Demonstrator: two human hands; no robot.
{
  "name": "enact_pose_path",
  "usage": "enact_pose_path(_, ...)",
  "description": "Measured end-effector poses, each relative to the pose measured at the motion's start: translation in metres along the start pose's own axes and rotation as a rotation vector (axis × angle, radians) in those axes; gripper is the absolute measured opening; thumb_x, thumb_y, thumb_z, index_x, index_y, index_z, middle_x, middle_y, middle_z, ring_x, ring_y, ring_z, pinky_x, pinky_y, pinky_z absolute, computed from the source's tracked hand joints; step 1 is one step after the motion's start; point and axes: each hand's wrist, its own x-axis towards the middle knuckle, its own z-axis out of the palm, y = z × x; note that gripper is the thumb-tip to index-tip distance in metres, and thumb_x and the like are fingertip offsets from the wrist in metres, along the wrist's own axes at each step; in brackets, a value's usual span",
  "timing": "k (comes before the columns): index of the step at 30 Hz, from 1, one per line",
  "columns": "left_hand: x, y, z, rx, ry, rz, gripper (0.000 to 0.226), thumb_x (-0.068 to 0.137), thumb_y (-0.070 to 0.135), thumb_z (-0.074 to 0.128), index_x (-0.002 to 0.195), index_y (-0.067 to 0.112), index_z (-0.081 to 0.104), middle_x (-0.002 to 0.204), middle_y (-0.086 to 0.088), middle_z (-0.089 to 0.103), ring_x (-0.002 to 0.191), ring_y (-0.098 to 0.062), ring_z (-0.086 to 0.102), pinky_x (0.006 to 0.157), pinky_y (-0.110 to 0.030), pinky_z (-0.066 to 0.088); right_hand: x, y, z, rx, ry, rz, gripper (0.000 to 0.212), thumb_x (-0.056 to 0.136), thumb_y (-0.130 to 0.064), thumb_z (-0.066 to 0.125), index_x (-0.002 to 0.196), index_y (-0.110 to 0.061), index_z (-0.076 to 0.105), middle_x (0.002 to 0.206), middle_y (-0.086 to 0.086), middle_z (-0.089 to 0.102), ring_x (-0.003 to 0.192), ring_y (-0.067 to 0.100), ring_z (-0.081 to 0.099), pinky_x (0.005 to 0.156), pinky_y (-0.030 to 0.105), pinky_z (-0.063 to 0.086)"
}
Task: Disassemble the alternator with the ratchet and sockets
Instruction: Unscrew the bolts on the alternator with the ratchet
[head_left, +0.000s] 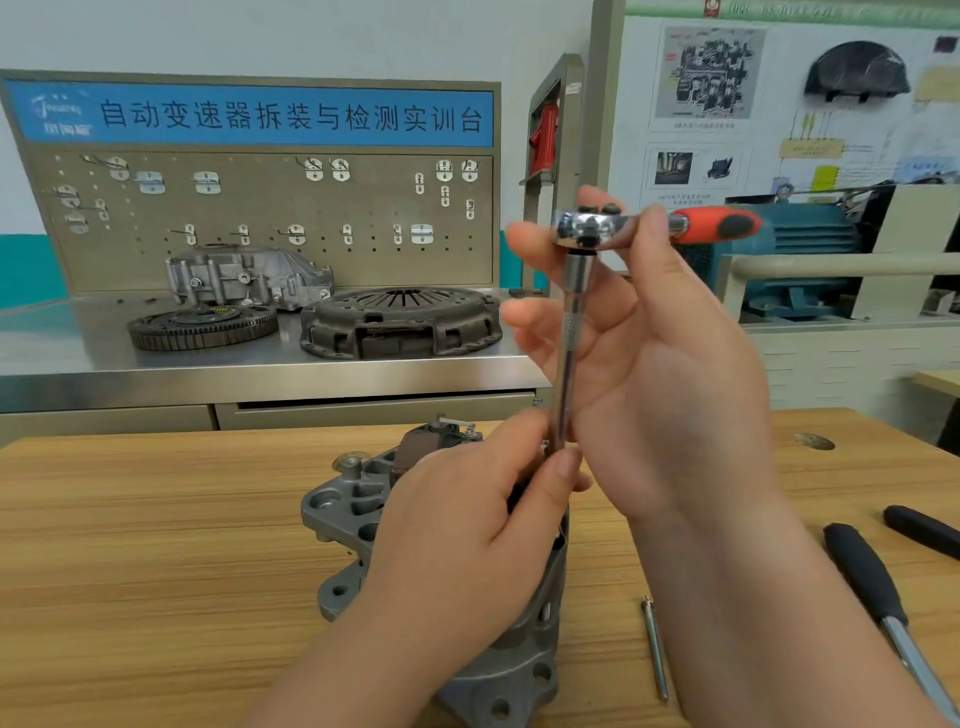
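Wooden table (156, 519); my left hand (467, 525) pinches the chrome extension bar (569, 332) on the grey cast-metal alternator (337, 509), my right hand (675, 364) grips the orange-handled ratchet (582, 228); I'd seat it, then turn.

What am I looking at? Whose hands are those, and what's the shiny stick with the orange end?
The camera sits on a person's head, so you see their own two hands. The right hand holds a ratchet, a turning tool with an orange handle. A long metal bar hangs from it, and the left hand pinches its lower end by the alternator, a grey car part standing on the wooden table. A long bolt and two black-handled tools lie beside it.
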Motion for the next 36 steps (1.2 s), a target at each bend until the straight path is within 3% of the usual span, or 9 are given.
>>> enact_pose_path(8, 0.001, -0.003, 0.0, -0.045, 0.007, -0.074, 0.018, 0.092, 0.042, 0.046, 0.094, 0.036, 0.062, 0.065, 0.033, 0.059, 0.054, 0.005, 0.054, 0.056, -0.009, 0.038, -0.004, 0.003, 0.007, -0.238, 0.008, -0.272, 0.021, 0.09, -0.02, 0.054, 0.11, -0.026, 0.06, 0.099, 0.006, 0.065, 0.085, 0.021, 0.063, 0.084, 0.03, 0.052)
enact_pose_path(11, 0.001, -0.002, -0.001, -0.054, -0.005, -0.062, 0.015, 0.094, 0.04, 0.047, 0.089, 0.035, 0.06, 0.06, 0.031, 0.056, 0.054, 0.007, 0.053, 0.053, -0.011, 0.036, -0.002, 0.002, 0.004, -0.163, 0.029, -0.143, 0.023, 0.092, -0.028, 0.05, 0.113, -0.027, 0.059, 0.097, 0.004, 0.07, 0.077, 0.017, 0.069, 0.085, 0.034, 0.054)
enact_pose_path(16, 0.001, -0.001, -0.002, -0.028, -0.034, -0.03, 0.026, 0.091, 0.047, 0.038, 0.086, 0.032, 0.058, 0.057, 0.022, 0.054, 0.055, -0.002, 0.053, 0.05, -0.018, 0.035, 0.002, -0.001, -0.003, 0.015, 0.001, 0.058, 0.026, 0.096, -0.036, 0.04, 0.112, -0.022, 0.054, 0.096, -0.002, 0.075, 0.072, 0.017, 0.069, 0.074, 0.028, 0.05)
enact_pose_path(19, 0.001, -0.002, -0.001, -0.04, -0.019, -0.066, 0.02, 0.093, 0.039, 0.043, 0.084, 0.031, 0.059, 0.058, 0.032, 0.054, 0.052, 0.006, 0.051, 0.054, -0.01, 0.037, 0.0, 0.001, 0.0, -0.064, 0.013, -0.06, 0.019, 0.096, -0.03, 0.046, 0.112, -0.026, 0.056, 0.096, -0.002, 0.074, 0.077, 0.016, 0.069, 0.076, 0.03, 0.049)
enact_pose_path(23, 0.001, -0.002, 0.0, -0.062, -0.022, -0.086, 0.021, 0.09, 0.045, 0.044, 0.094, 0.036, 0.063, 0.073, 0.031, 0.065, 0.054, 0.012, 0.053, 0.054, -0.006, 0.036, -0.002, 0.001, 0.004, -0.213, 0.061, -0.311, 0.024, 0.09, -0.013, 0.055, 0.111, -0.023, 0.058, 0.095, 0.001, 0.069, 0.088, 0.011, 0.065, 0.087, 0.031, 0.051)
enact_pose_path(26, 0.001, -0.001, 0.0, -0.08, -0.018, -0.076, 0.027, 0.096, 0.049, 0.038, 0.094, 0.035, 0.061, 0.062, 0.032, 0.058, 0.052, 0.007, 0.053, 0.051, -0.01, 0.035, -0.001, 0.001, 0.003, -0.132, 0.066, -0.214, 0.027, 0.09, -0.018, 0.055, 0.116, -0.024, 0.055, 0.09, -0.001, 0.071, 0.083, 0.013, 0.068, 0.089, 0.034, 0.054)
enact_pose_path(31, 0.001, 0.001, -0.002, 0.009, -0.056, -0.046, 0.025, 0.091, 0.038, 0.04, 0.095, 0.026, 0.06, 0.059, 0.036, 0.052, 0.054, 0.004, 0.051, 0.05, -0.014, 0.027, 0.003, 0.0, -0.004, 0.06, 0.032, 0.036, 0.033, 0.085, -0.035, 0.05, 0.115, -0.022, 0.054, 0.098, 0.0, 0.074, 0.071, 0.018, 0.069, 0.076, 0.03, 0.051)
enact_pose_path(33, 0.001, 0.0, -0.001, 0.01, -0.044, -0.063, 0.024, 0.091, 0.038, 0.04, 0.094, 0.026, 0.061, 0.059, 0.036, 0.052, 0.054, 0.004, 0.051, 0.05, -0.013, 0.027, 0.002, 0.0, -0.003, 0.049, 0.021, 0.0, 0.026, 0.09, -0.032, 0.052, 0.115, -0.024, 0.054, 0.097, 0.001, 0.074, 0.072, 0.017, 0.067, 0.074, 0.029, 0.051)
enact_pose_path(36, 0.001, -0.001, 0.0, -0.03, -0.03, -0.099, 0.023, 0.096, 0.043, 0.039, 0.1, 0.036, 0.06, 0.069, 0.033, 0.061, 0.055, 0.002, 0.055, 0.05, -0.012, 0.032, -0.001, 0.0, 0.001, -0.128, 0.029, -0.214, 0.023, 0.092, -0.018, 0.052, 0.113, -0.028, 0.055, 0.096, 0.005, 0.072, 0.081, 0.016, 0.065, 0.078, 0.028, 0.051)
